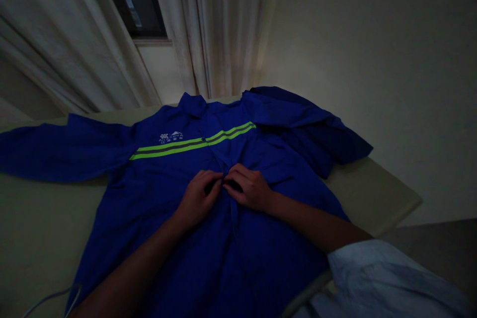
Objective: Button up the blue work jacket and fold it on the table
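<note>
1. Shirt (pixel 160 184), blue, lies front up on table (pixel 37 218), collar (pixel 192 105) at far end, lower part twd the person.
2. L hand (pixel 199 195) is on shirt's front, nr the center opening; thumb + index pinch cloth at the front edge, w/ a gap btwn them farther back.
3. R hand (pixel 250 189) is just beside, fingertips v. close to the L ones; thumb + index also pinch the front edge. Exact bit btwn the tips is hidden; can't tell if a button is there.
4. Both forearms rest over shirt's lower half; R arm has a pale cuff (pixel 380 278), L forearm shows bare.
5. Neon stripe (pixel 167 149), yellow-green w/ a dark mid line, crosses the chest above the hands. Small dark button (pixel 203 139) sits at the stripe, on the opening.
6. White logo (pixel 171 137) is just above stripe, pic L side.
7. Pic L sleeve (pixel 67 151) is stretched out sideways; pic R sleeve (pixel 305 114) is bunched nr table's R side.
8. Thin cable (pixel 48 295) at bottom L corner.
9. Behind: curtains (pixel 223 30), dark window (pixel 137 0) btwn them, plain wall (pixel 365 59) on R.
</note>
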{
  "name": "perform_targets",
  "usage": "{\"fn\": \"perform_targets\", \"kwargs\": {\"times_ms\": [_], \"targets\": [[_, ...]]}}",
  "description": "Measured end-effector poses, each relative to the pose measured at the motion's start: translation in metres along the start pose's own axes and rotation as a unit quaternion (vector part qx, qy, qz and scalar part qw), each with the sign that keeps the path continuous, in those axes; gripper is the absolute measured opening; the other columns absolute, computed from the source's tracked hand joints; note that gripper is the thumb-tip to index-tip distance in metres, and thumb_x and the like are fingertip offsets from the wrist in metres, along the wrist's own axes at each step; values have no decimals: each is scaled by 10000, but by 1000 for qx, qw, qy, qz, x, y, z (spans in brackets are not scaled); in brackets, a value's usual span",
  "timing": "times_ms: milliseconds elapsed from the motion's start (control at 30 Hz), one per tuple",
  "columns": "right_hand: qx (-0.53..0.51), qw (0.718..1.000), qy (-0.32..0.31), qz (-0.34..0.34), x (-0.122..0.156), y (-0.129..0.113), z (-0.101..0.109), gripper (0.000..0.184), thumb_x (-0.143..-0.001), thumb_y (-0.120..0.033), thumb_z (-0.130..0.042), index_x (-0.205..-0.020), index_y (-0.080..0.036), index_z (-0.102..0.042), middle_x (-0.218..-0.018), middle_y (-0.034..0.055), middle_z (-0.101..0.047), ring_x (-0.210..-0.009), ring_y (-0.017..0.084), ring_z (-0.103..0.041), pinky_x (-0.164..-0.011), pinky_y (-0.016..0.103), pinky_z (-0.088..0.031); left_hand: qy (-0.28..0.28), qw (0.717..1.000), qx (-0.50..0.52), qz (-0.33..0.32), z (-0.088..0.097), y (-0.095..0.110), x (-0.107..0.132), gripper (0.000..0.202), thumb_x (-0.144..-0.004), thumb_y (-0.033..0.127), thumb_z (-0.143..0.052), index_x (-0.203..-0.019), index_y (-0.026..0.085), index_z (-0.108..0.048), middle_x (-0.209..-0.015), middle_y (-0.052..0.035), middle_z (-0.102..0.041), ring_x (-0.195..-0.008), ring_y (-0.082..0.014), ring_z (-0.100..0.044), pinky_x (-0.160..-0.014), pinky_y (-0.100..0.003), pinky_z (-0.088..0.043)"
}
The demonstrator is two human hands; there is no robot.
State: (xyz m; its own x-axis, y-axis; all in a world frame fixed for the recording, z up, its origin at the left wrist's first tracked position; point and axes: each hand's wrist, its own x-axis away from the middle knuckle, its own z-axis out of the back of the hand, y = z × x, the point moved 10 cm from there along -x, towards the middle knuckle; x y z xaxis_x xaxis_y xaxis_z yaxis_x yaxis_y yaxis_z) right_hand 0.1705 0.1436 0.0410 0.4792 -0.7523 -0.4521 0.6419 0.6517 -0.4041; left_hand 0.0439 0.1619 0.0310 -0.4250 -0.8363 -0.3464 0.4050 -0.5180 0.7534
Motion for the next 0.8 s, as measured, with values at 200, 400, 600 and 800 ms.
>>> {"fn": "perform_targets", "kwargs": {"times_ms": [200, 400, 600, 800], "targets": [[56, 998, -36, 21, -3, -6, -7, 251, -1090, -329, -495, -1082, -192, -705, -1061, 82, -705, -840, 169, -685, -757, 281, -541, 1, 999, 27, 42, -3, -9, -1, 217, -1023, 316, -533, -1080, 210, -714, -1001, -48, -754, -897, -199, -699, -825, -327, -529], [-5, 999, -50, -2, -5, -1, -10, 161, -1058, -274, -565, -1057, -187, -700, -1061, 76, -684, -898, 180, -680, -807, 295, -546, 26, 996, -9, 79, -6, -17, 0, 205, -1016, 301, -520, -1076, 203, -691, -997, -57, -756, -899, -216, -706, -814, -343, -526], [-133, 987, 32, -84, -4, 16, 4, 81, -984, -272, -716, -953, -199, -701, -952, 30, -664, -826, 152, -661, -748, 271, -526, 63, 997, -53, 12, -2, -1, 3, 178, -1036, 271, -508, -1072, 214, -672, -981, -47, -724, -920, -214, -676, -825, -352, -502], [-135, 982, 43, -121, 0, 26, 4, 166, -947, -288, -764, -884, -202, -637, -917, 7, -614, -734, 128, -607, -670, 256, -482, 61, 997, -33, -22, 0, 11, 1, 148, -1030, 247, -548, -1070, 224, -688, -922, -35, -711, -878, -206, -650, -803, -347, -492]]}}
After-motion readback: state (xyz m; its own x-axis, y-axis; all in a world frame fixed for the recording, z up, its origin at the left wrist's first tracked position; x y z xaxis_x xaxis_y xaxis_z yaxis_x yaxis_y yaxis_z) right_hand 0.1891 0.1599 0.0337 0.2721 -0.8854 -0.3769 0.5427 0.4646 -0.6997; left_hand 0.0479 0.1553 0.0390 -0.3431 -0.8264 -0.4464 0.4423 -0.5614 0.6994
